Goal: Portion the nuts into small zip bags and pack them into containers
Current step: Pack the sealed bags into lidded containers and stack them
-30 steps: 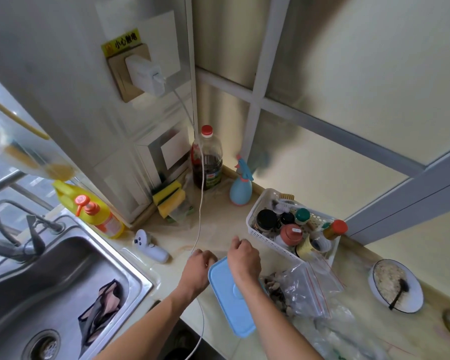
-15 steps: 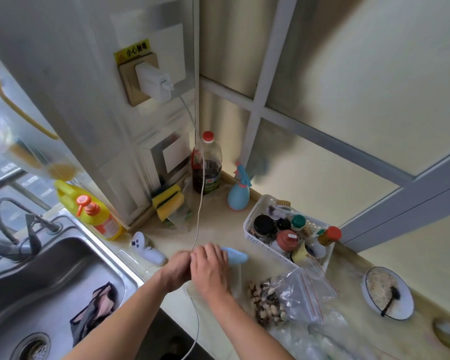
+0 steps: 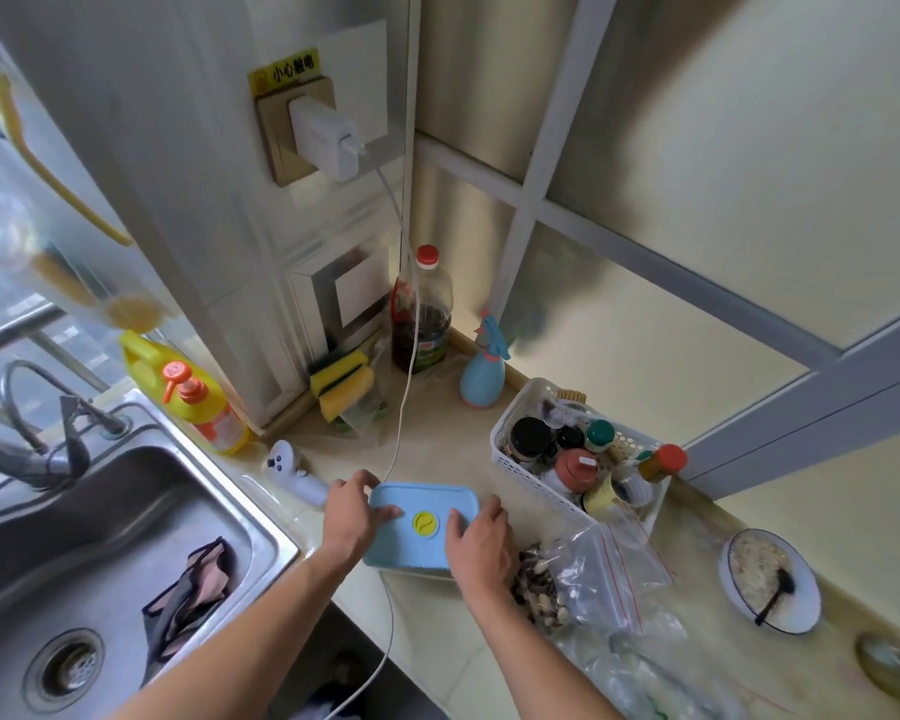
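Two bare forearms, no sleeves in view. Left hand (image 3: 351, 517), right hand (image 3: 481, 548): no gloves, rings, watch or wristbands visible.
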A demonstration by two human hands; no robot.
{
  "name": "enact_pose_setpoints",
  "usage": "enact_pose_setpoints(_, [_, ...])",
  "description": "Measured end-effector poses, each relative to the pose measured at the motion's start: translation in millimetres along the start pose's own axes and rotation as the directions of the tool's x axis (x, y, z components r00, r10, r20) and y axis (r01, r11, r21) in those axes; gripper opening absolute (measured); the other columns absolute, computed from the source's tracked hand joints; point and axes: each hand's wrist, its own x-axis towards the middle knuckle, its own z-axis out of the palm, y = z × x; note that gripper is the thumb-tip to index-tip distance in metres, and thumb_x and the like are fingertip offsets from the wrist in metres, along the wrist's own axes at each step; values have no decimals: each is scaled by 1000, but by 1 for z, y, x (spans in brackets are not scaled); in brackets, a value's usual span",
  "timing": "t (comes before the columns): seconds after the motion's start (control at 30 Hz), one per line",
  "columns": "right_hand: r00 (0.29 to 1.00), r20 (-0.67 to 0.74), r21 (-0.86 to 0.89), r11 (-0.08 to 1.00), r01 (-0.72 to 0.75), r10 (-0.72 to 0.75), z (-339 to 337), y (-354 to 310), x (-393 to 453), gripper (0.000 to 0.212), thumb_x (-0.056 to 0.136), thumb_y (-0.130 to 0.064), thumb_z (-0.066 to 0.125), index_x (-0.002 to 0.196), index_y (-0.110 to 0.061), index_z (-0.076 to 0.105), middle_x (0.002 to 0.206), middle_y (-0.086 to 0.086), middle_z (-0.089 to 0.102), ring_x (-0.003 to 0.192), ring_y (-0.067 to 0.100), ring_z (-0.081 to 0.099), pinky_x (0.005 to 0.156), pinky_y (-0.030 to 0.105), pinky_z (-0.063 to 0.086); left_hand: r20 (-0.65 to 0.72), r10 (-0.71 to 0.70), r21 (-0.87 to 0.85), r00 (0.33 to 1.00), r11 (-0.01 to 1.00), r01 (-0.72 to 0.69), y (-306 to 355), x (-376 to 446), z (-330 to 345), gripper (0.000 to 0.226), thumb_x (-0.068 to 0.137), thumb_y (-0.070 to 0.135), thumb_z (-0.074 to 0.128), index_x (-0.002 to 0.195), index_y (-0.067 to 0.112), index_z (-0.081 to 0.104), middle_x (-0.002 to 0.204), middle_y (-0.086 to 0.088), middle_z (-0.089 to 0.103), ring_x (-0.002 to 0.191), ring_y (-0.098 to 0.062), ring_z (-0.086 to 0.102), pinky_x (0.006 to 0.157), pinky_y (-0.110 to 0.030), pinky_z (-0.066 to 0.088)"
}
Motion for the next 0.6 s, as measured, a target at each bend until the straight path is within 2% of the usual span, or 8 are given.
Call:
enact_pose_setpoints(0.07, [998,53,-23,999,-26,27,2,1,0,52,98,-53,47,125,-9,47,117,14,65,108,35,65,79,40,52,-69,50,42,996,998,-47,-2,-4,4,47,78,32,85,117,16,63,105,-6,50,91,-24,54,76,-32,43])
enact_pose_setpoints(0.13, [995,94,-7,999,-32,32,4,1,-1,53,100,-52,45,130,-9,44,121,16,65,111,37,64,83,41,52,-95,55,83,994,995,-47,-4,-8,7,47,81,33,82,120,15,62,108,-7,55,97,-27,55,80,-35,46])
enact_pose_setpoints(0.27, [990,132,33,998,-62,57,5,0,0,51,103,-50,43,133,-9,41,124,18,64,113,38,64,83,42,53,-58,-15,31,998,999,17,-4,-13,9,42,84,33,80,112,9,59,106,-11,66,85,-23,55,71,-33,42])
enact_pose_setpoints(0.43, [982,178,6,997,-73,71,0,-2,4,45,105,-47,41,131,-10,40,125,15,64,114,36,64,84,41,53,-68,39,91,997,995,-32,-2,-17,13,40,88,34,75,114,9,58,107,-8,58,85,-19,48,74,-30,40])
enact_pose_setpoints(0.53, [975,205,16,995,-96,91,-3,-4,3,45,106,-45,41,133,-9,38,129,16,61,118,36,62,87,42,52,-59,67,102,996,993,-60,-3,-16,13,41,88,34,75,116,10,57,101,-2,50,85,-20,49,74,-30,40])
enact_pose_setpoints(0.6, [971,217,27,994,-107,99,-4,-4,3,42,106,-43,41,132,-9,39,130,16,61,120,36,60,88,42,51,-53,103,136,993,986,-95,-4,-15,13,43,87,33,76,117,10,56,104,-4,50,89,-24,53,75,-33,44])
